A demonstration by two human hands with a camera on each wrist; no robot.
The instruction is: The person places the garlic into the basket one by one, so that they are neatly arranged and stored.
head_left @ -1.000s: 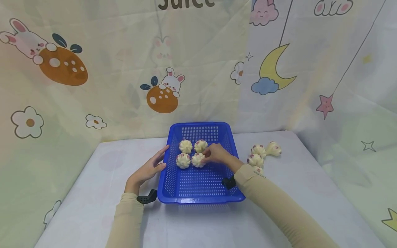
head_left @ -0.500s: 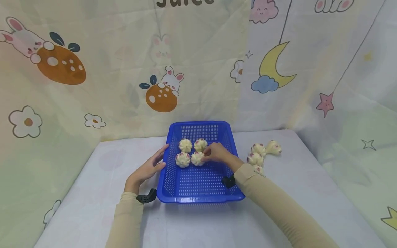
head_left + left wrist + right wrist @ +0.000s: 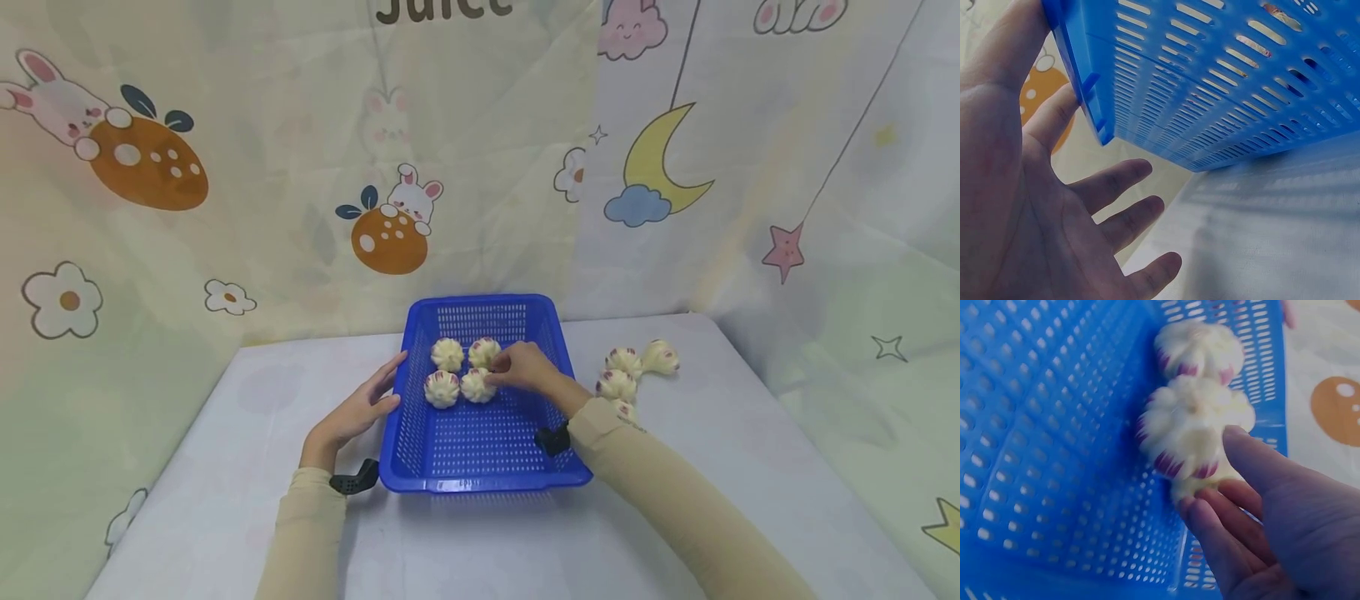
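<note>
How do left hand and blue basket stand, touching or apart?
Touching: in the left wrist view, two digits of the left hand meet the blue basket's rim.

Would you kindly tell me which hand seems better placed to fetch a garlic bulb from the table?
Probably the right hand: the loose bulbs lie on its side of the blue basket, while the left hand touches the basket's opposite side.

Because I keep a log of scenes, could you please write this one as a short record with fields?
Basket: blue, perforated, on white table
Inside: four garlic bulbs, two rows of two
Left hand: touches basket's left side
Right hand: at near right bulb inside; grip unclear
Outside, right: at least four bulbs, one partly hidden by sleeve
</note>
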